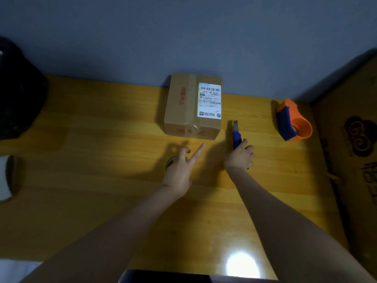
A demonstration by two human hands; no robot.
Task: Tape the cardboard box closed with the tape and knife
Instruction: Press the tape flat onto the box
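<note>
A small cardboard box [187,107] with a white shipping label and clear tape along its top seam stands at the far side of the wooden table [91,139], against the wall. My right hand [240,156] grips a blue utility knife [236,135] with its blade out, pointing away from me just right of the box. My left hand [181,168] rests on a roll of tape [168,163], mostly hidden beneath it, with the index finger stretched toward the box's near edge.
An orange and blue tape dispenser [293,121] sits at the table's right. A large cardboard sheet [355,150] leans along the right edge. A dark bag [18,92] is at the left, a round pale object [8,178] below it.
</note>
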